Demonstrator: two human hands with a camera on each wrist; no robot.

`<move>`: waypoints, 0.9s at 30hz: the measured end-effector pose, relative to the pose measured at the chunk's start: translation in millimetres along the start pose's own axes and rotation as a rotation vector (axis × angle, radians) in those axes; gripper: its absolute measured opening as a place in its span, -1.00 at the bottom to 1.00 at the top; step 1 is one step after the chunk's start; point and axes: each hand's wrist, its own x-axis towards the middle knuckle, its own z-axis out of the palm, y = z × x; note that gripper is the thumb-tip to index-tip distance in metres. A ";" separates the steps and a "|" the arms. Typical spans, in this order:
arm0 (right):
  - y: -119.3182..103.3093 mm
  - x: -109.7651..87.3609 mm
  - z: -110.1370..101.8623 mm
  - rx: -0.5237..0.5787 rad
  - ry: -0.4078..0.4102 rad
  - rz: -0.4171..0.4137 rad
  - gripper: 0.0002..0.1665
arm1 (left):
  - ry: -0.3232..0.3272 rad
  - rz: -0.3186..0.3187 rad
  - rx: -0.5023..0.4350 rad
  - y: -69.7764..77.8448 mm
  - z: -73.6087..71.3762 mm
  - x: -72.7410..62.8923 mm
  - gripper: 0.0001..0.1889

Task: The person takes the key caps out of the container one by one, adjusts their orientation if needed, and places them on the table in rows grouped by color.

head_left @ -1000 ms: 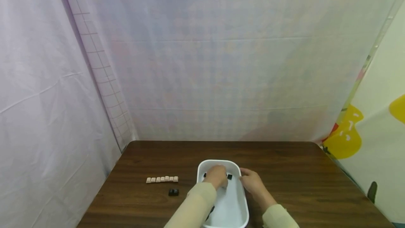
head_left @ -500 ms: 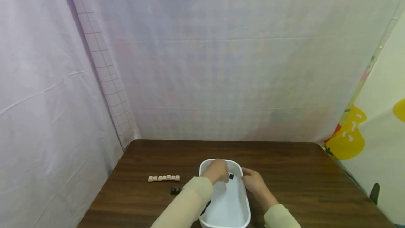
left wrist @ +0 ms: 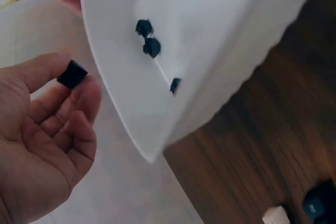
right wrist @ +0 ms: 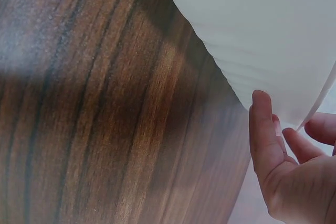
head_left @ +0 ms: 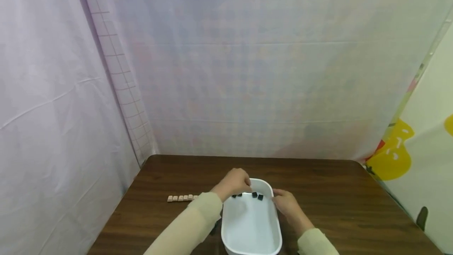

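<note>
My left hand [head_left: 231,184] is raised over the far left rim of a white plastic bin [head_left: 251,227]. Between its thumb and fingers it pinches a black keycap [left wrist: 72,74], plain in the left wrist view and hidden in the head view. Several more black keycaps [head_left: 260,197] lie inside the bin along its far end. At the bin's right side, toward the far corner, my right hand [head_left: 288,207] grips the rim, with fingers [right wrist: 261,124] along the outer wall in the right wrist view.
Left of the bin, a row of cream keycaps [head_left: 180,198] lies on the brown wooden table [head_left: 318,180], partly covered by the left sleeve. A black keycap [left wrist: 317,203] sits near a cream one in the left wrist view. White curtains hang behind the table and at its left.
My left hand has come up from inside the bin and moved left over its rim, with a black keycap in its fingers. The right hand has stayed at the rim.
</note>
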 end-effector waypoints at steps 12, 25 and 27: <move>-2.6 -2.6 1.3 0.026 -0.009 0.031 -0.52 | 0.120 0.011 -0.184 -48.3 -28.9 -22.4 -0.83; -0.5 -0.5 -0.4 0.018 0.008 0.048 -0.40 | 0.226 -0.085 -0.266 -105.6 -50.0 -70.6 -0.75; -0.6 -0.8 0.1 0.035 0.005 0.045 -0.39 | 0.241 -0.102 -0.258 -112.6 -50.4 -79.3 -0.76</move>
